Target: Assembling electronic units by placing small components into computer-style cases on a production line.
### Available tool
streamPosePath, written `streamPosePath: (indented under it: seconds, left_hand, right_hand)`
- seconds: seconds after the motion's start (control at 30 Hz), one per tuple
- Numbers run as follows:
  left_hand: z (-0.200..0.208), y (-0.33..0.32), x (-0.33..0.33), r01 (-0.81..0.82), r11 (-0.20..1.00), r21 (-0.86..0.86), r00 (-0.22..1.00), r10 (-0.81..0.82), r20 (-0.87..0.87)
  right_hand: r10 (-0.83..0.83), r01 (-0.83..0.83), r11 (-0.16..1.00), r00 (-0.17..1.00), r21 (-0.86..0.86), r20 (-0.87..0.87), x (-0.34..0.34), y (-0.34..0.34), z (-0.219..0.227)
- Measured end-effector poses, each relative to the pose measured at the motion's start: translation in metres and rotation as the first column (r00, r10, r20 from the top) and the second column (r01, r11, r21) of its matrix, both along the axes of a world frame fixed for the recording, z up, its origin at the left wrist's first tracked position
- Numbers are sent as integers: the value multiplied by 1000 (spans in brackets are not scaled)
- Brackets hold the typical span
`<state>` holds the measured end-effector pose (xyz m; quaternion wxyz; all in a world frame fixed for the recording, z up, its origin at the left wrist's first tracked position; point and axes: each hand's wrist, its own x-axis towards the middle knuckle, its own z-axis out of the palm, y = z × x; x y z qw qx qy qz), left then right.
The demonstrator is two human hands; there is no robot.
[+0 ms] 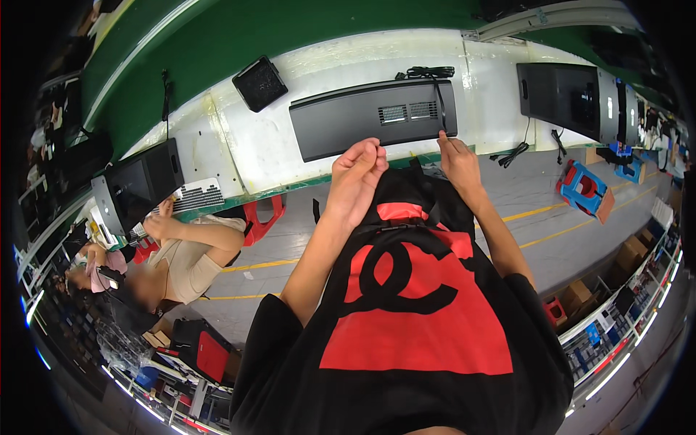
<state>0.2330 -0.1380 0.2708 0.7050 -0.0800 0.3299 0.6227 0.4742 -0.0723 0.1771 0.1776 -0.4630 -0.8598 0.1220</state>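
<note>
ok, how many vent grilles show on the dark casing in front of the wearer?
2, side by side on the casing: left grille and right grille, the latter beside the cable. Faces turned away may hide more.

The long panel (337, 123) looks like matt dark plastic or painted metal, smooth except at its slotted vents (393, 114); the cord (429, 72) along its upper edge looks like plastic with a faint sheen. The bench (254, 148) under the panel is smooth and glossy; the shirt (420, 399) below the panel is soft matt cloth; the stool (583, 190) to the panel's right looks like hard plastic; the carton (576, 296) lower right of the panel, matt cardboard.
</note>
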Motion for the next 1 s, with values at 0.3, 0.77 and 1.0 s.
streamPosePath:
  seconds: [0.3, 0.77, 1.0]
  left_hand:
    - [46, -1, 4, 28, 961, 274, 993, -57, 99]
    - [59, -1, 4, -59, 936, 346, 960, -41, 276]
    - [58, -12, 1, 11, 977, 214, 1000, -10, -4]
  right_hand:
    - [-28, 31, 997, 998, -66, 50, -4, 10, -1]
    - [-107, -169, 934, 707, -315, -699, -102, -4, 206]
    - [159, -270, 958, 783, -99, -601, -120, -3, 200]
